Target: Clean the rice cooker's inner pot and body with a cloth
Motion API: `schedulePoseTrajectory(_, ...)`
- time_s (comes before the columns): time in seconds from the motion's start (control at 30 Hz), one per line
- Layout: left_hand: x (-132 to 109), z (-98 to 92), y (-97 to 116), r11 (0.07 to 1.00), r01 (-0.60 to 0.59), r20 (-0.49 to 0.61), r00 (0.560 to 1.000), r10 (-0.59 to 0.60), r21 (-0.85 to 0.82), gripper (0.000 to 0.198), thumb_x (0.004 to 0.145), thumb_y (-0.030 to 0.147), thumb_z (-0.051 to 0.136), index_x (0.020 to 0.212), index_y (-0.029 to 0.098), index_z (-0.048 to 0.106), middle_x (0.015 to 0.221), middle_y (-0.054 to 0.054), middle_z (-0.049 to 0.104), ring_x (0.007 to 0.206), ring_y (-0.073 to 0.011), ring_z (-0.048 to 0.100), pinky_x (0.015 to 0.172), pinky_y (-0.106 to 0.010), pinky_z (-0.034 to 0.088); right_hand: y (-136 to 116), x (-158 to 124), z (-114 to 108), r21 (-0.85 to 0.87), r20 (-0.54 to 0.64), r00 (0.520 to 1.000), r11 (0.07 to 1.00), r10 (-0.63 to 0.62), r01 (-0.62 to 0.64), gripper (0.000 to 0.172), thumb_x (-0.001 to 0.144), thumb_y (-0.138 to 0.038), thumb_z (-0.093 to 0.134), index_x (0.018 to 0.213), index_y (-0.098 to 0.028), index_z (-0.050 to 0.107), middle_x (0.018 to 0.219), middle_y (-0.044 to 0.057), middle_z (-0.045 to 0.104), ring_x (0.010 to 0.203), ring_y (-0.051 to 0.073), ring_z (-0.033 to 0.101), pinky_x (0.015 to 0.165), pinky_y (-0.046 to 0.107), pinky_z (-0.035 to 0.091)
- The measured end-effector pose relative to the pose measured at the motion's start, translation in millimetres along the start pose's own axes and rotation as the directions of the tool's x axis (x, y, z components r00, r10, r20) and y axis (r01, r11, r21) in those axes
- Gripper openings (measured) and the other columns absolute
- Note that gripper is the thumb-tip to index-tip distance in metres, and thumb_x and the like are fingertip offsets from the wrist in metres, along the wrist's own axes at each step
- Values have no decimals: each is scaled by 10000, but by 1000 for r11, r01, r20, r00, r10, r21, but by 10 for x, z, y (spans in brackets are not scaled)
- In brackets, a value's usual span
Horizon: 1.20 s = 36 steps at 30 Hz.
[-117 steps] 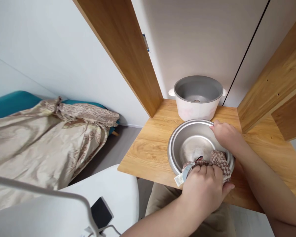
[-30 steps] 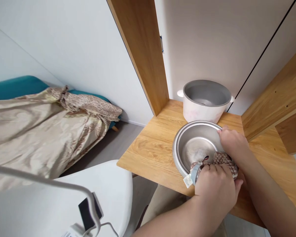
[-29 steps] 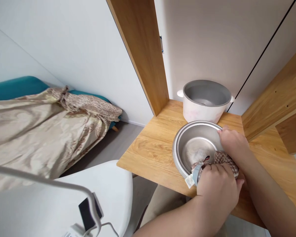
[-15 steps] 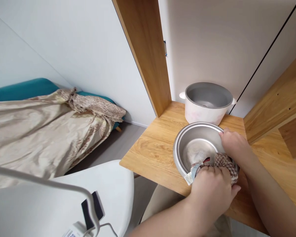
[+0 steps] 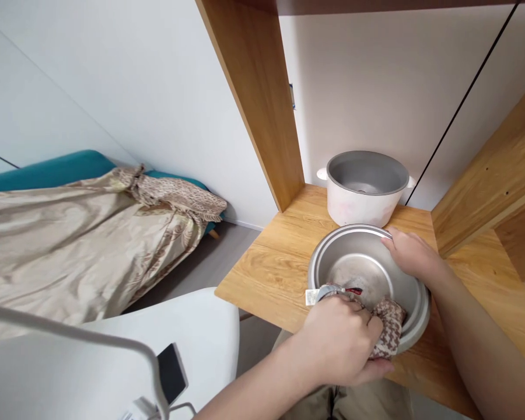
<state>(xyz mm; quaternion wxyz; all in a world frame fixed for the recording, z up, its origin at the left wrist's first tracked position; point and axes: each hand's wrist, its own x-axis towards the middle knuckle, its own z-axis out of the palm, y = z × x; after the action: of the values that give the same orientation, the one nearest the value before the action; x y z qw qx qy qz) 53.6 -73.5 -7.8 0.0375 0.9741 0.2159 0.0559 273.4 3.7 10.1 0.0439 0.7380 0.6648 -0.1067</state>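
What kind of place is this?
It looks like a room in somebody's home. I can see a teal couch or bed under a patterned cover, a wooden shelf, and a metal bowl.

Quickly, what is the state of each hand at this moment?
Left hand: closed, holding the patterned cloth.
Right hand: closed, holding the metal bowl by its rim.

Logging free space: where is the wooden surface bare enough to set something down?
Wooden surface left of the metal bowl, bordered by the upright panel; also between right forearm and slanted plank. Crowded: the bowl, with white pot behind, cloth in left hand, right hand at rim.
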Motion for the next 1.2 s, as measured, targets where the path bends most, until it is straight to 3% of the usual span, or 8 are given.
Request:
schedulePoseTrajectory(0.2,183,46,256,985,172,-26,985,-172,-2,489,881,647,650,893,158,681,716,-62,723,625,-251,708,562,-348,515,-55,-29,-12,-27,7,997,996,80,-80,385,1097,-381,324,1227,-163,613,1117,187,741,1063,318,702,782,351,432)
schedulePoseTrajectory(0.47,499,265,547,944,329,-202,925,-322,1,470,889,597,664,826,132,666,671,-96,691,579,-251,675,546,-342,495,-47,-46,2,-54,-16,991,989,136,-136,398,1100,-368,309,1267,-136,586,1095,206,734,1077,325,701,795,358,440)
schedulePoseTrajectory(0.67,331,287,433,964,267,-267,928,-260,-13,483,837,640,714,772,170,622,646,-51,683,560,-224,657,551,-333,487,-12,-34,5,-39,-1,996,995,88,-88,372,1100,-368,324,1203,-149,605,1078,179,734,1051,311,701,755,337,431)
schedulePoseTrajectory(0.9,45,159,124,990,139,-167,976,-142,-24,482,834,668,704,812,192,629,722,-23,715,659,-213,692,605,-326,479,-29,-45,-14,-41,4,998,997,65,-65,369,1104,-347,309,1190,-143,604,1073,191,734,1044,307,703,763,339,437)
schedulePoseTrajectory(1.03,17,195,110,995,101,-260,961,-97,3,443,840,630,720,793,202,614,686,2,688,634,-198,676,589,-321,460,-45,-47,-1,-45,-3,997,996,76,-76,380,1103,-340,296,1191,-132,602,1089,212,737,1061,324,699,777,352,436)
schedulePoseTrajectory(1.2,-19,215,77,996,76,-407,909,-88,-46,337,931,499,663,783,206,590,659,17,664,616,-175,659,593,-304,438,14,-28,16,-15,-3,997,997,81,-81,394,1094,-373,291,1136,-156,617,1065,189,747,1036,322,708,742,349,425)
